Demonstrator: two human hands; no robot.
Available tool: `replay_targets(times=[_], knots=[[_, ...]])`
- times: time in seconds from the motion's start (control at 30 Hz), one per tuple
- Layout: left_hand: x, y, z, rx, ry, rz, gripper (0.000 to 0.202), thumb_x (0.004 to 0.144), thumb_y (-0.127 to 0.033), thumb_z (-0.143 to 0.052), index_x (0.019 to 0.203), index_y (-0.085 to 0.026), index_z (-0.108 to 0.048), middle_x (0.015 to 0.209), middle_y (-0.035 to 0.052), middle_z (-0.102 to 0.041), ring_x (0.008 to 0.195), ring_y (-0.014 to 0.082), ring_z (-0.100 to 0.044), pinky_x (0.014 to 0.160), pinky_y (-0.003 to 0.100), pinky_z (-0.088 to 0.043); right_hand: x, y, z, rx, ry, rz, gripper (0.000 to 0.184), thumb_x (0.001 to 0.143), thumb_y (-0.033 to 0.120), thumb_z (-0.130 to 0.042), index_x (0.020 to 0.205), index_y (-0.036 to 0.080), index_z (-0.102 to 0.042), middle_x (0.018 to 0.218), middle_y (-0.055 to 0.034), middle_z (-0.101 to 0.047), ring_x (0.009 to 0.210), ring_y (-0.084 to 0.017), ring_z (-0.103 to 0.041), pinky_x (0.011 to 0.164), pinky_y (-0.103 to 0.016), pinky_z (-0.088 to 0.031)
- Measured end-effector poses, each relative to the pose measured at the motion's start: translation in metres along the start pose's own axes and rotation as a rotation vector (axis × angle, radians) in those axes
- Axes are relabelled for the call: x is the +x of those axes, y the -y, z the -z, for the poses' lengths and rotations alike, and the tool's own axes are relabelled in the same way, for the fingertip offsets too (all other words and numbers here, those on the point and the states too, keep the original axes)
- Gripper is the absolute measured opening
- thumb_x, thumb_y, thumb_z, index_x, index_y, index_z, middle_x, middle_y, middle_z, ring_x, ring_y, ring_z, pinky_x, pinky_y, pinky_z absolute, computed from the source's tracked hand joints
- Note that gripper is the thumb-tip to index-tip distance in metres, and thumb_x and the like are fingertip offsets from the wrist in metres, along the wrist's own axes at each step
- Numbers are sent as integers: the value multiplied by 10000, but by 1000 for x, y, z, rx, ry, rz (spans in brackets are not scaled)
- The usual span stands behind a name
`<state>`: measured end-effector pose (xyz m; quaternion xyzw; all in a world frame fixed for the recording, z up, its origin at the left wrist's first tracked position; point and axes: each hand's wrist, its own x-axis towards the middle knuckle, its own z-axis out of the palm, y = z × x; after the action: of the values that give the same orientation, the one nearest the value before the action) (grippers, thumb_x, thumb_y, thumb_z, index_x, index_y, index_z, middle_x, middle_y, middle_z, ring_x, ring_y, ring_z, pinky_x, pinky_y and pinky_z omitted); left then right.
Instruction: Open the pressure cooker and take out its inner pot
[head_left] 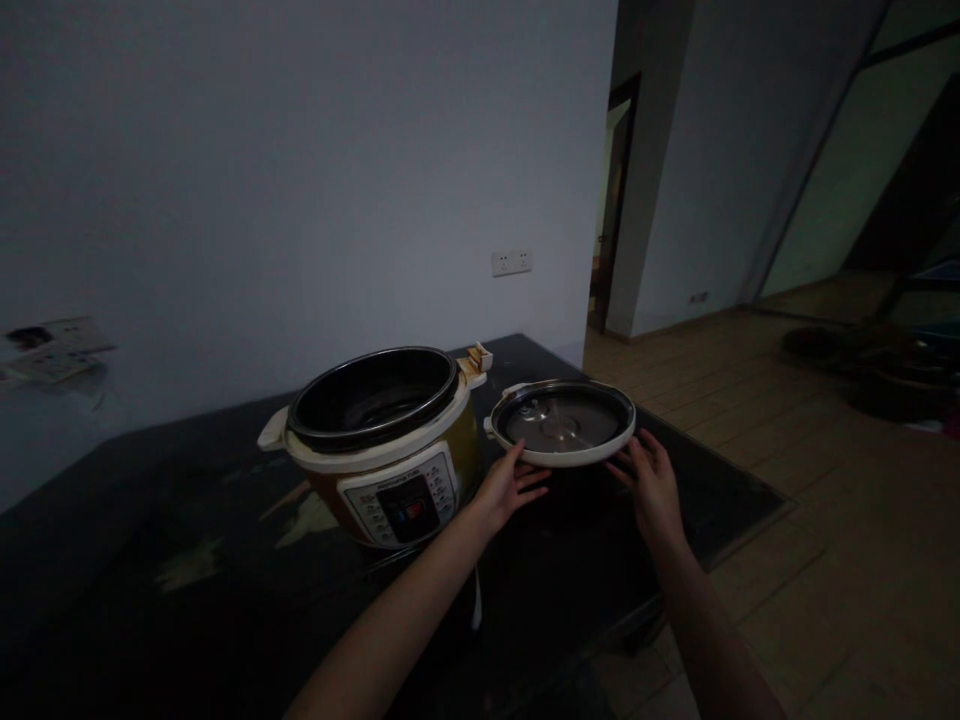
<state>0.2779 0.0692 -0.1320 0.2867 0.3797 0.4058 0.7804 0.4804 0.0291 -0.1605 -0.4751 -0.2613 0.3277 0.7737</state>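
— Both forearms came up from the bottom of the head view, nearest the lens. What were the hands doing?

— Left hand (508, 487) and right hand (654, 484) were spread flat, fingers open wide, under the near rim of the lid (561, 421). Fingertips touched its white edge on either side. Neither hand was closed around it; it looked more cradled than gripped.

— And where did the lid sit?

— Upside down, steel inner face up, just beyond the fingertips and over the dark table (187, 520). Whether it rested on the table or hung a little above, I couldn't tell in that dim light.

— How would it handle?

— Stiff, I'd judge, and moderately heavy for its size. The steel plate looked smooth and slippery, so the plastic rim was the better place to hold, one hand on each side.

— Anything beside the grip?

— Left of the left hand stood the cooker (382, 445), open, its black inner pot (373, 395) showing, close to the lid but not clearly touching. Wrists were level, palms turned slightly up.
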Motion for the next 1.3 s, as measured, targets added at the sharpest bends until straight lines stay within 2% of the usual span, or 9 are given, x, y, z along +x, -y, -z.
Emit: replay_targets(times=[0.33,0.47,0.6,0.7,0.77,0.9,1.07,1.2,1.3], knots=[[-50,3,7,113,98,21,337,854,-367,-575,1102,-155,-493,1203,183,-601,899,225,-667,732,354,-544,-10,13,7,22,-66,44,576,694,462,-731,1183,253,-511,1059,-26,-599,942,-189,-641,828,-390,-555],[-81,0,2,257,116,-28,376,836,-275,-586,1178,-157,-485,1186,171,-606,871,213,-663,715,342,-523,-16,18,6,23,-92,106,530,704,431,-727,1161,253,-528,1061,-21,-583,960,-178,-620,853,-411,-537],[-117,-2,-7,519,278,-103,345,794,-266,-639,1115,-145,-603,1055,140,-663,825,198,-658,715,310,-484,-27,25,6,-26,-171,219,495,712,390,-718,1155,256,-544,1087,-26,-572,1005,-193,-596,882,-457,-510],[-152,-15,-10,681,418,-172,283,846,-290,-585,1087,-160,-654,1006,118,-693,884,206,-658,817,325,-463,-39,39,2,-76,-190,344,424,728,349,-700,1121,248,-577,1044,-31,-597,1022,-219,-591,915,-499,-479],[-178,-34,-10,750,414,-240,277,871,-303,-557,1095,-183,-667,1013,107,-703,914,211,-656,829,322,-467,-49,54,-7,-123,-170,407,327,753,337,-674,1059,236,-615,971,-37,-626,970,-227,-611,939,-513,-457],[-221,-88,-2,678,241,-498,232,859,-301,-581,1026,-200,-705,931,83,-721,861,211,-668,801,319,-496,-68,92,-39,-217,-76,470,214,767,328,-658,951,218,-664,875,-68,-666,862,-238,-635,926,-480,-459],[-231,-152,29,649,-121,-979,184,809,-269,-621,936,-183,-722,852,63,-717,789,181,-659,774,299,-508,-68,114,-108,-318,307,527,214,777,389,-606,895,228,-681,817,-43,-679,801,-214,-648,769,-379,-519],[-216,-191,60,641,-286,-1051,189,803,-282,-600,911,-167,-703,885,59,-710,801,153,-644,783,283,-502,-46,102,-177,-448,685,609,262,775,387,-561,900,194,-686,931,-68,-702,815,-210,-633,710,-336,-497],[-207,-218,78,648,-371,-1054,180,782,-262,-582,881,-153,-684,935,67,-702,800,142,-636,761,274,-504,-29,104,-218,-540,706,714,242,774,314,-536,877,157,-687,856,-79,-699,737,-194,-614,713,-341,-478]])
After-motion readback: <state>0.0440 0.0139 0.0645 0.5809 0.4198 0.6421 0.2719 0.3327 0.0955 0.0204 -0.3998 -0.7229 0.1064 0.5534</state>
